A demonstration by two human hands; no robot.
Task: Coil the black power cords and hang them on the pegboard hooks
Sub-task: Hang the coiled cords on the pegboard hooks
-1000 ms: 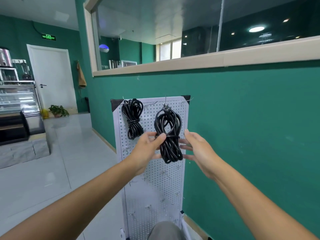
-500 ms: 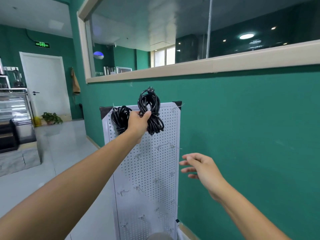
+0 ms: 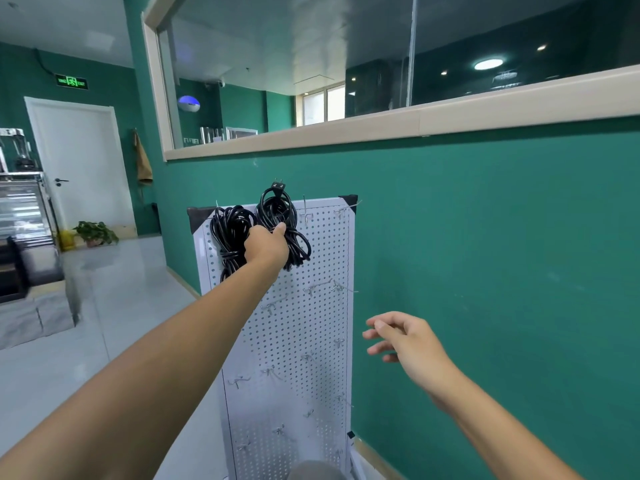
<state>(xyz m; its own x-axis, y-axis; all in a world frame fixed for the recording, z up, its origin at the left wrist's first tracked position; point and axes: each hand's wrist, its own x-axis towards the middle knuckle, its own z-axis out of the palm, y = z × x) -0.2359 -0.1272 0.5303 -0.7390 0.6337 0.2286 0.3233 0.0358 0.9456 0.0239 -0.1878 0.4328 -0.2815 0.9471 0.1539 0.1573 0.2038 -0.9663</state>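
A white pegboard (image 3: pixel 311 327) leans against the green wall, with several small metal hooks on it. One coiled black power cord (image 3: pixel 229 237) hangs at its top left. My left hand (image 3: pixel 266 245) grips a second coiled black cord (image 3: pixel 278 211) by its middle and holds it up at the board's top edge; its plug sticks up above the board. A bare hook (image 3: pixel 306 216) sits just right of this coil. My right hand (image 3: pixel 405 339) hovers lower right, off the board, fingers loosely curled and holding nothing.
The green wall (image 3: pixel 485 271) runs along the right under a long window sill (image 3: pixel 381 128). Tiled floor (image 3: pixel 104 306) spreads to the left toward a white door (image 3: pixel 83 168), a potted plant (image 3: pixel 95 233) and a display counter (image 3: pixel 20 216).
My left hand has lifted the coil from mid-board up to the top edge. My right hand has let go of the coil and dropped away to the lower right.
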